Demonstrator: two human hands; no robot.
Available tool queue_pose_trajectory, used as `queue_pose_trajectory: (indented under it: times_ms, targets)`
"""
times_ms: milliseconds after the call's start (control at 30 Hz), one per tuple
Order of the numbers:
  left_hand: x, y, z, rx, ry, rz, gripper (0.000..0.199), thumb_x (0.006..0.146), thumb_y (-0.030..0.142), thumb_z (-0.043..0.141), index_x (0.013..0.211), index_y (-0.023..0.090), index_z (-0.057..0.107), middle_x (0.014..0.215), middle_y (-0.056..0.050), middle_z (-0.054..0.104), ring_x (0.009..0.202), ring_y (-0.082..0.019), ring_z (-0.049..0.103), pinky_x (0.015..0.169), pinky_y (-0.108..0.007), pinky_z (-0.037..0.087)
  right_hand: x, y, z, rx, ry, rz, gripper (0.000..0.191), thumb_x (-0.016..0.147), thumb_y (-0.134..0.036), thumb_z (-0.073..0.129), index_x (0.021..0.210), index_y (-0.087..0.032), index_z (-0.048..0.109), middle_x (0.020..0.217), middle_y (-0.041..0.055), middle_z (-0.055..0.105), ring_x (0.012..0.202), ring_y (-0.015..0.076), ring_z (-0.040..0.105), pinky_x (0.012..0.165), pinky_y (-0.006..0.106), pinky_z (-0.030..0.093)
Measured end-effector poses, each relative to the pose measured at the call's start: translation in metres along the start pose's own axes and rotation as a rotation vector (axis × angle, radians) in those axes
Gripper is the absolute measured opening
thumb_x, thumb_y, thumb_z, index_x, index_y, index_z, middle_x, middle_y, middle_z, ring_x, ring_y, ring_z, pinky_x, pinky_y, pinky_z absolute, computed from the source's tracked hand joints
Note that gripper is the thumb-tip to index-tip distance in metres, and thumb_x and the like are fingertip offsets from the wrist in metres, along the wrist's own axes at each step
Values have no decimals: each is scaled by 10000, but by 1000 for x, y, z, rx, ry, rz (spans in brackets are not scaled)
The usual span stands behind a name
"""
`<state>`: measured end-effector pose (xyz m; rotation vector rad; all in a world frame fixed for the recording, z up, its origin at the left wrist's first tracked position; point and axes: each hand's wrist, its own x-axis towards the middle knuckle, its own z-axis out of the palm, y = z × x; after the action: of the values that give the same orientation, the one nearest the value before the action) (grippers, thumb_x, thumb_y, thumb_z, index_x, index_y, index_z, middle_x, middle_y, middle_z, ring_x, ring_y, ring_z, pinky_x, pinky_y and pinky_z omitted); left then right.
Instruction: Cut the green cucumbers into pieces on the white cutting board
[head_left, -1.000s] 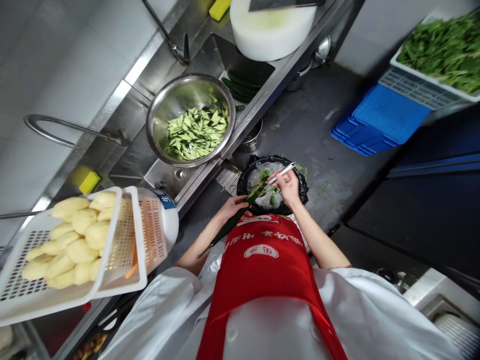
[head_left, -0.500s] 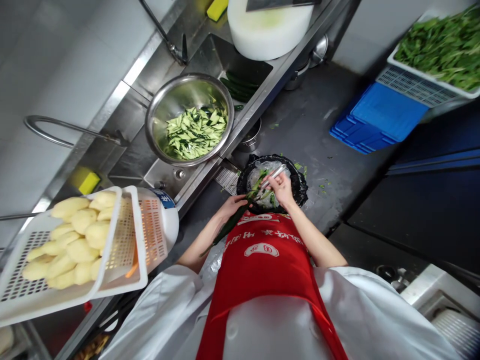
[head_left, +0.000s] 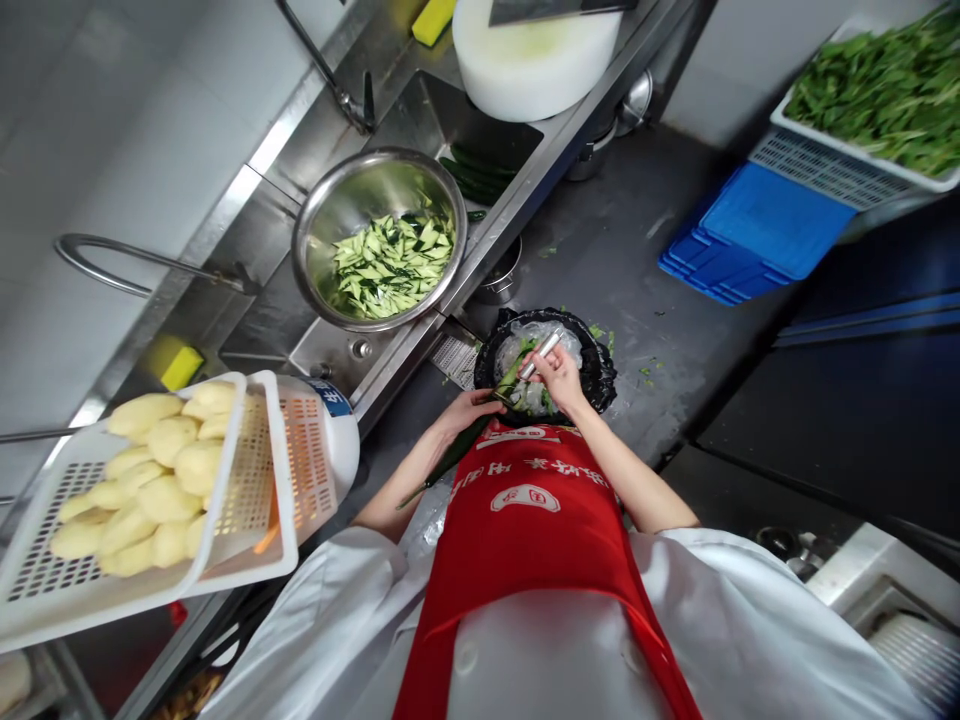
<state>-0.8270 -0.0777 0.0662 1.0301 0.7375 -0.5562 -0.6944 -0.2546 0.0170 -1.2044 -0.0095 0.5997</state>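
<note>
My left hand (head_left: pixel 466 408) is closed around a long dark green cucumber (head_left: pixel 454 450), whose stem end points back toward my left forearm. Its far end, with paler green showing, reaches over a bin (head_left: pixel 598 372) lined with a black bag. In my right hand (head_left: pixel 560 380) is a peeler with a shiny metal handle (head_left: pixel 541 354), close to the cucumber's far end. The fingers partly hide the peeler's blade, so contact is hard to make out. Clear plastic and green peelings lie inside the bin.
On the sink counter at left stands a steel bowl (head_left: pixel 307 235) of cut cucumber pieces. Whole cucumbers (head_left: pixel 474 178) lie in the basin behind it. A basket of peeled potatoes (head_left: pixel 169 495) is near my left arm. Blue crates (head_left: pixel 772 220) stand at right, beside a basket of greens (head_left: pixel 874 95).
My right hand and the peeler have shifted slightly to the left, with the handle at a steeper angle. The cucumber has turned a little in my left hand.
</note>
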Motion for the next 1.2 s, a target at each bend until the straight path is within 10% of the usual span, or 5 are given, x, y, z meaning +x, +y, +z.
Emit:
queue_pose_trajectory:
  times_ms: [233, 467, 800, 1067, 1200]
  targets:
    - [-18, 0, -8, -19, -57, -6, 478, 719, 271, 801, 1118, 74, 625, 774, -51, 679, 572, -144, 651, 489, -233, 534, 24, -2, -46, -47, 351, -181, 418, 738, -523, 741, 959, -258, 503, 834, -18, 711, 716, 150, 698, 581, 243, 552]
    - [-4, -4, -1, -79, -22, 21, 520, 742, 202, 763, 1217, 68, 600, 770, -62, 686, 583, -163, 657, 474, -234, 511, -11, 0, 1, -24, -8, -2, 392, 767, -551, 707, 979, -262, 546, 868, 6, 726, 682, 160, 700, 441, 209, 447]
    - [-19, -18, -15, -116, -25, -58, 548, 845, 275, 692, 1329, 105, 499, 941, -138, 716, 652, -172, 684, 525, -239, 518, 25, -1, -60, -148, 490, -246, 394, 785, -539, 662, 969, -244, 477, 853, 10, 705, 720, 159, 691, 573, 249, 514]
    - [1, -22, -9, 133, -78, 27, 664, 724, 304, 814, 1304, 111, 555, 597, 19, 615, 426, -87, 525, 414, -176, 388, -18, 3, 3, -68, 36, 5, 424, 756, -581, 692, 980, -258, 533, 847, 3, 718, 647, 152, 683, 458, 216, 440]
    - [-12, -17, -12, 200, -125, 36, 685, 747, 294, 790, 1349, 93, 533, 609, 2, 639, 426, -84, 529, 421, -175, 396, 3, 10, -16, -98, 193, -101, 392, 764, -552, 686, 941, -255, 502, 804, -7, 705, 654, 148, 678, 522, 239, 500]
